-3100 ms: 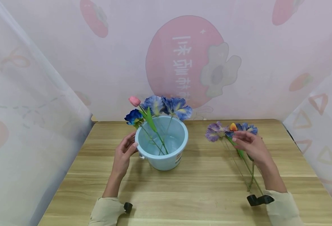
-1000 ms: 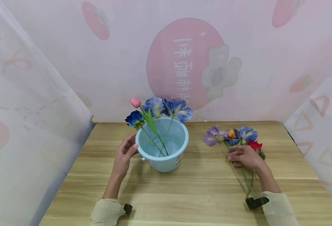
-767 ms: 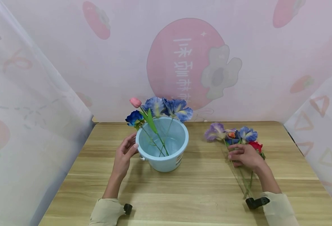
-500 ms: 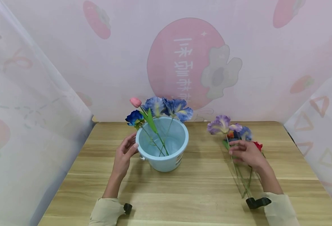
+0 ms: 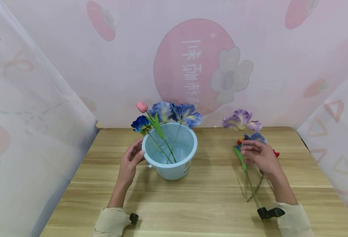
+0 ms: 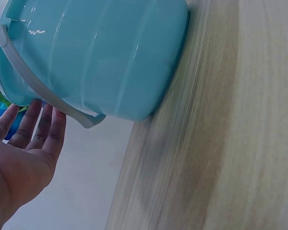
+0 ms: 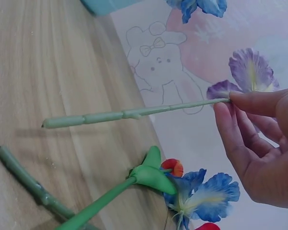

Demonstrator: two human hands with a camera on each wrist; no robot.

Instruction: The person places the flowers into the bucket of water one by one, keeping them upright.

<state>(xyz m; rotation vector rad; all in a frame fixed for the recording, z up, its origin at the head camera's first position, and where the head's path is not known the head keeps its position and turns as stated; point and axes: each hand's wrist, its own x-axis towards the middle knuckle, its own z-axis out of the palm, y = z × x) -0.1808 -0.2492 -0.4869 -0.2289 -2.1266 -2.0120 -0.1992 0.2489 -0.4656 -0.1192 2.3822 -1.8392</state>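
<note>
A light blue bucket (image 5: 159, 166) stands on the table with several artificial flowers in it: a pink tulip (image 5: 141, 107), a dark blue flower (image 5: 140, 123) and blue irises (image 5: 188, 116). My left hand (image 5: 129, 161) touches the bucket's left side at the rim. In the left wrist view its fingers (image 6: 31, 125) reach, fairly straight, beside the white handle (image 6: 43, 88). Between thumb and forefinger, my right hand (image 5: 262, 156) pinches the stem (image 7: 158, 109) of a purple iris (image 5: 240, 120). The bloom is up, and the stem's lower end is clear of the tabletop.
Under and beside the right hand lie a blue iris (image 7: 211, 194), an orange tulip (image 5: 239, 141) with green leaves (image 7: 156, 175), and a red flower (image 5: 276, 153) partly hidden by the hand. Beyond the wooden table (image 5: 191, 207) hangs a printed pink-and-white backdrop (image 5: 126, 65).
My right hand reached down to the loose flowers, took the purple iris by its stem and raised it, tipping its bloom up. The left hand stays at the bucket.
</note>
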